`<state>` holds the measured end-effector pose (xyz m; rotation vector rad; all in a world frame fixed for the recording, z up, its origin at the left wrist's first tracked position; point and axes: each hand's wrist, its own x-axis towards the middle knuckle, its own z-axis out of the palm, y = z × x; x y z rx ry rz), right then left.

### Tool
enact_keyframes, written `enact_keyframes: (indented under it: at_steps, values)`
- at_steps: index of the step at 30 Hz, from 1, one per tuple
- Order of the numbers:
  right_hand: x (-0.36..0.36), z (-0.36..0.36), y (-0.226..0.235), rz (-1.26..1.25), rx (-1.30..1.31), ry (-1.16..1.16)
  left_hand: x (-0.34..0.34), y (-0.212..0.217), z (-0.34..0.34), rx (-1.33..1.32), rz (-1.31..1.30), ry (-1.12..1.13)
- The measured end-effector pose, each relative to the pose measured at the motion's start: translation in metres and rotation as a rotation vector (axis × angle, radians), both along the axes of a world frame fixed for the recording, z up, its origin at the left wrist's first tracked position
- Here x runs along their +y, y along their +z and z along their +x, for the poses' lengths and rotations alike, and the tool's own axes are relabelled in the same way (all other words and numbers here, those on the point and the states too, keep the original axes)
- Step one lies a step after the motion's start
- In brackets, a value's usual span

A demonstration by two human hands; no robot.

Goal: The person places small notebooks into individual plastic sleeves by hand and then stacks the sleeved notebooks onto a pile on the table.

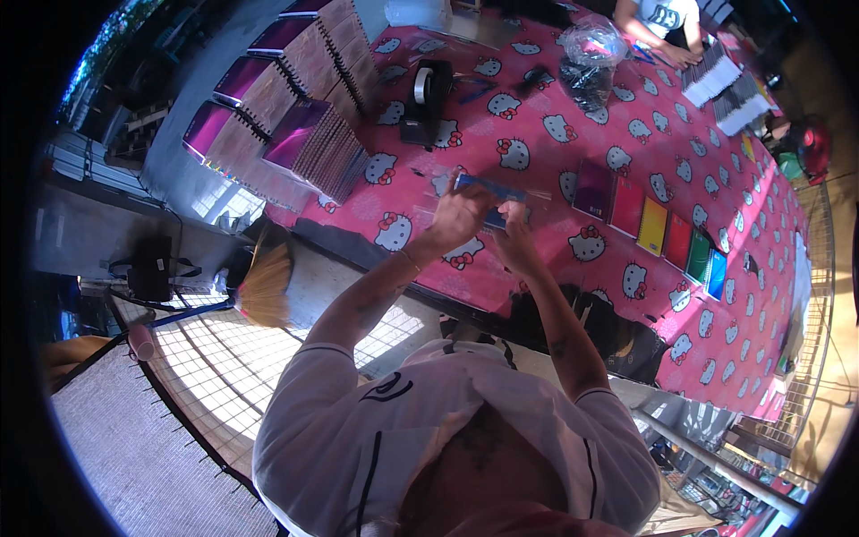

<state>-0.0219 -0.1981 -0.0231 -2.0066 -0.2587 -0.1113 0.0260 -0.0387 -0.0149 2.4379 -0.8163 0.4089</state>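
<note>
A small blue notebook (508,192) lies on the pink patterned tablecloth in front of me, with clear plastic film (539,195) sticking out past its side. Over its left part my left hand (462,217) is closed, fingers curled against the notebook. My right hand (514,231) comes in from the near right, its fingertips pinched together close to the left thumb. What the right fingertips pinch is too small to make out. Parts of the notebook are hidden under both hands.
Stacks of purple spiral notebooks (300,134) stand at the left. A black tape dispenser (428,94) sits beyond my hands. A row of coloured notebooks (652,224) lies right, and a clear plastic bag (591,63) farther back. Another person's hands (678,55) touch notebook stacks (713,79).
</note>
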Motion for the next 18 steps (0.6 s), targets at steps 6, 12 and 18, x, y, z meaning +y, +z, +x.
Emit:
enact_keyframes:
  at_steps: [6,12,18]
  values:
    - [-0.015,0.009,-0.024,-0.088,-0.258,-0.124,-0.007,-0.007,-0.012,-0.131,0.255,0.024]
    - [-0.015,0.05,0.048,-0.598,-0.377,-0.084,-0.013,0.001,-0.021,-0.427,0.276,0.136]
    - [-0.036,0.126,0.036,-0.536,-0.404,-0.231,-0.017,-0.018,-0.013,-0.269,0.27,0.085]
